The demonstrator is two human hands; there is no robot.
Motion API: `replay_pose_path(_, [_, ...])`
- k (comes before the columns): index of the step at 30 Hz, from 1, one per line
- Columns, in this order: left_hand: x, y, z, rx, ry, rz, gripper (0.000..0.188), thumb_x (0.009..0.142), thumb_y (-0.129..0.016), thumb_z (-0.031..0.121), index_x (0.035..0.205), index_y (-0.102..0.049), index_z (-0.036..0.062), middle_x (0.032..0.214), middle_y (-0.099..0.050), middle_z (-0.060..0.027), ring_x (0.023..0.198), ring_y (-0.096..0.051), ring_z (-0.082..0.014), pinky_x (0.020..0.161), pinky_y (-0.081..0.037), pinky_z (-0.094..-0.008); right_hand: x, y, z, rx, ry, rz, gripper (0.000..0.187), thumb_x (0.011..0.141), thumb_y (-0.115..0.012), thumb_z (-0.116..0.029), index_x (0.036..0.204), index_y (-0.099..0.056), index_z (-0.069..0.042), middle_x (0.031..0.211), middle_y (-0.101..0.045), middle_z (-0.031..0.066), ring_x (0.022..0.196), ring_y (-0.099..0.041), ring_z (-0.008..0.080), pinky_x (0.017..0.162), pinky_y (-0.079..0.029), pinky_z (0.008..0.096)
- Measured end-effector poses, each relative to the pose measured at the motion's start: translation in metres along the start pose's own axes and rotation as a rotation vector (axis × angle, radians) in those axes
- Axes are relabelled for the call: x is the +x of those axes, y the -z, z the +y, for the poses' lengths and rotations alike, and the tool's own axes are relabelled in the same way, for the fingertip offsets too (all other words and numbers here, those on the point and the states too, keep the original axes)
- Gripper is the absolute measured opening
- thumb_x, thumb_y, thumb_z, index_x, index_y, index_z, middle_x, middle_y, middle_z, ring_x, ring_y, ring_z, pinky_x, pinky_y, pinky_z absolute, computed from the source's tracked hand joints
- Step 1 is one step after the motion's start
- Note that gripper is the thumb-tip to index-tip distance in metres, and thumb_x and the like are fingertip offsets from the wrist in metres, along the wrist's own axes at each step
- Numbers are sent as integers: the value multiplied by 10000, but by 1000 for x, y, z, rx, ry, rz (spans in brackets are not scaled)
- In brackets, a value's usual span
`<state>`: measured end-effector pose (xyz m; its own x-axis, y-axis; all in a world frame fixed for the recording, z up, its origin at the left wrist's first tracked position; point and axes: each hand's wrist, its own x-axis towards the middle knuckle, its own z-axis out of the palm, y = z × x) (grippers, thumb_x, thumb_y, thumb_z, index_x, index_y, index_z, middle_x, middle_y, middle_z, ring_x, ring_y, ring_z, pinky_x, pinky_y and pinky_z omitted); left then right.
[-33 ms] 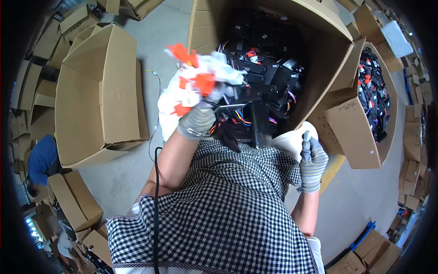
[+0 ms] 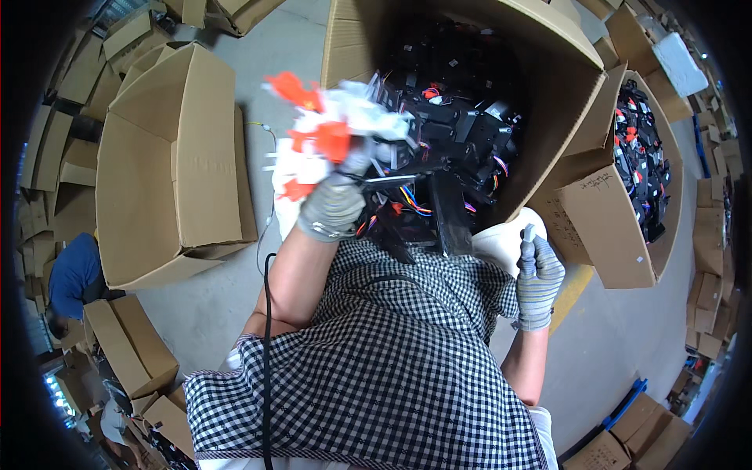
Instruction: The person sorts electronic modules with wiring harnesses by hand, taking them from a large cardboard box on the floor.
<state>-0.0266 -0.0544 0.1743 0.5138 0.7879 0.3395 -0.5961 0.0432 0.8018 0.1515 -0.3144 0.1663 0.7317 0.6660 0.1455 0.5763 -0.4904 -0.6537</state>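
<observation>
My left hand [image 2: 333,207], in a striped grey glove, is closed around a blurred bundle of white pieces with orange-red tabs [image 2: 333,141]. A thin dark rod runs rightward from beside that hand, over a black plastic part [image 2: 448,211] with coloured wires. My right hand [image 2: 539,286], gloved alike, is raised at the right with its fingers drawn together in a pinch; whatever is between the fingertips cannot be made out. Ahead, a large cardboard box [image 2: 580,106] holds many black plastic parts [image 2: 462,125] with wires and small red pieces.
An open cardboard box [image 2: 207,149] stands on the floor at left. Another box [image 2: 607,227], filled with black parts, stands at right. Stacked cartons line both sides. A person in blue [image 2: 74,274] bends over at far left. A black cable [image 2: 268,376] hangs along my apron.
My left hand and the white and orange-red bundle have shifted slightly to the left. My right hand is nearly where it was.
</observation>
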Motion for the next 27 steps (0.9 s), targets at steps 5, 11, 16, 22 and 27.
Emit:
replay_pose_path(5, [11, -4, 81, -308, -314, 136, 455, 867, -572, 414, 1123, -531, 40, 1035, -599, -105, 921, -598, -238, 800, -521, -370, -4, -4, 14, 108, -45, 41, 225, 885, -572, -148, 1037, -649, -2, 794, -658, 166, 636, -609, 225, 621, -473, 320])
replay_pose_path(11, [26, 82, 212, -217, -216, 55, 427, 817, -512, 227, 1109, -503, -84, 1141, -547, -215, 1038, -541, -314, 914, -452, -484, 7, -23, 11, 153, -23, -75, 188, 896, -550, -156, 860, -625, 12, 624, -566, 112, 549, -517, 208, 561, -422, 318])
replay_pose_path(16, [34, 100, 264, 147, -377, 647, 378, 873, -530, 284, 1141, -570, 21, 1207, -565, -128, 1099, -515, -312, 948, -386, -555, 26, -63, -13, 268, 242, -313, 190, 905, -520, -114, 1066, -607, -63, 850, -634, 89, 674, -603, 219, 631, -498, 299])
replay_pose_path(22, [29, 63, 265, 154, -403, 877, 405, 812, -610, 269, 1125, -581, 14, 1193, -570, -147, 1111, -510, -345, 939, -387, -578, 47, -184, -82, -102, 1179, -573, 203, 839, -496, -145, 919, -655, -46, 1068, -579, 138, 1121, -498, 292, 956, -399, 379])
replay_pose_path(27, [0, 113, 316, 193, -475, 929, 396, 824, -593, 248, 1135, -579, 3, 1203, -564, -178, 1116, -510, -381, 962, -366, -594, 12, -238, -96, 172, 1033, -813, 265, 842, -565, -292, 782, -712, -79, 1236, -486, 143, 1123, -470, 352, 933, -411, 409])
